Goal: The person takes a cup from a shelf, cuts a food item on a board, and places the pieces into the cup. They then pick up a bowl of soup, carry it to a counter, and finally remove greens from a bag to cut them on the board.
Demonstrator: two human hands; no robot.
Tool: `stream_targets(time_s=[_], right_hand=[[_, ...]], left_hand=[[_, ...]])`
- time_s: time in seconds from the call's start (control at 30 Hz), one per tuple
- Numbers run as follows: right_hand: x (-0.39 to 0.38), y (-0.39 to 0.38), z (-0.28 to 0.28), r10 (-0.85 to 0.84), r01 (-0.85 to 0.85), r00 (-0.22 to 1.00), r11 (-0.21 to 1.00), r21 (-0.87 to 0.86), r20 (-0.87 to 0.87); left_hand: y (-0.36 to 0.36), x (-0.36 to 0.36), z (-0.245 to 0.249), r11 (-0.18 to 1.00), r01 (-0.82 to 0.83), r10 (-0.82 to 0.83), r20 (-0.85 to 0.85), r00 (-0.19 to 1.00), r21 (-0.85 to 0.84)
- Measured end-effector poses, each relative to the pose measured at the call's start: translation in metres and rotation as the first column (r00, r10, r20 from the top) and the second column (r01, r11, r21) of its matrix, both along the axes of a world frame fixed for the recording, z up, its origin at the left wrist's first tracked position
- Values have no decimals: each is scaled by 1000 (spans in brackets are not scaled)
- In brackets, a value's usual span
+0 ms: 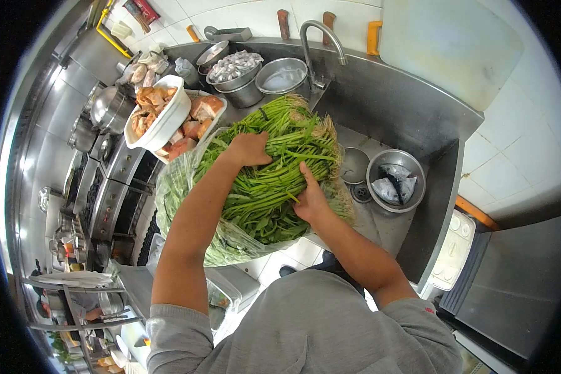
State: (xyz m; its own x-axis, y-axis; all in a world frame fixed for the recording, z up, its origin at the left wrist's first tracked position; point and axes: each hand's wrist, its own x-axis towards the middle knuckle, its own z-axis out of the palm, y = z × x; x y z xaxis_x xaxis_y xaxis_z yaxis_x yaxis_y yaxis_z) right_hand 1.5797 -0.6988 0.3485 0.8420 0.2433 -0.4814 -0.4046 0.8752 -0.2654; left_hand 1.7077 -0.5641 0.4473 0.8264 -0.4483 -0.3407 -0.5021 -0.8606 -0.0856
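A large heap of long-stemmed leafy greens [274,181] lies in an opened clear plastic bag [174,181] at the sink's left edge, its pale root ends toward the right. My left hand [250,149] is on top of the stems, its fingertips sunk among them and hidden. On the right side of the heap, my right hand [310,198] rests against the stems with its thumb and fingers apart. A dark tie shows on the stems near the top.
The deep steel sink [393,100] holds a bowl [424,181] with fish pieces. A curved faucet [324,28] rises behind. Metal bowls [282,76] and white trays of meat [162,118] stand at the back left. A stove [115,199] is further left.
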Motion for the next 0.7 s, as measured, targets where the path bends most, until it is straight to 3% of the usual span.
stream_targets(time_s=[0.07, 0.2, 0.27, 0.3, 0.37, 0.4, 0.53, 0.6, 0.63, 0.67, 0.7], right_hand=[[3, 2, -8, 37, -42, 997, 996, 82, 62], [-1, -3, 2, 30, -30, 997, 1000, 2, 76], [0, -6, 13, -29, 33, 996, 998, -51, 88], [4, -4, 13, -27, 32, 995, 998, -51, 93], [15, 0, 9, -80, 79, 997, 997, 15, 13], [17, 3, 6, -78, 78, 997, 997, 17, 21], [18, 14, 9, -136, 139, 986, 990, -23, 98], [20, 17, 9, -153, 160, 982, 985, -59, 114], [25, 15, 6, -119, 107, 974, 992, 69, 192], [26, 14, 8, -97, 45, 958, 980, 193, 272], [26, 14, 9, -102, 49, 957, 979, 196, 271]], left_hand=[[2, 3, 0, 997, -13, 8, -73, 997, -77], [4, 11, 15, 975, -44, 19, -116, 993, -216], [7, 18, 26, 942, -2, 24, 60, 998, -336], [9, 23, 32, 942, -2, 25, 65, 998, -336], [10, 29, 48, 830, -148, 97, -122, 988, -538], [8, 23, 56, 809, -177, 131, -122, 984, -561], [9, 21, 46, 871, -116, 142, 18, 990, -477], [8, 14, 28, 888, -86, 100, 8, 995, -452], [6, 14, 23, 903, -51, 54, -4, 999, -427], [2, 13, 27, 905, -114, 35, -194, 980, -409], [-1, 11, 32, 907, -109, 31, -194, 981, -406]])
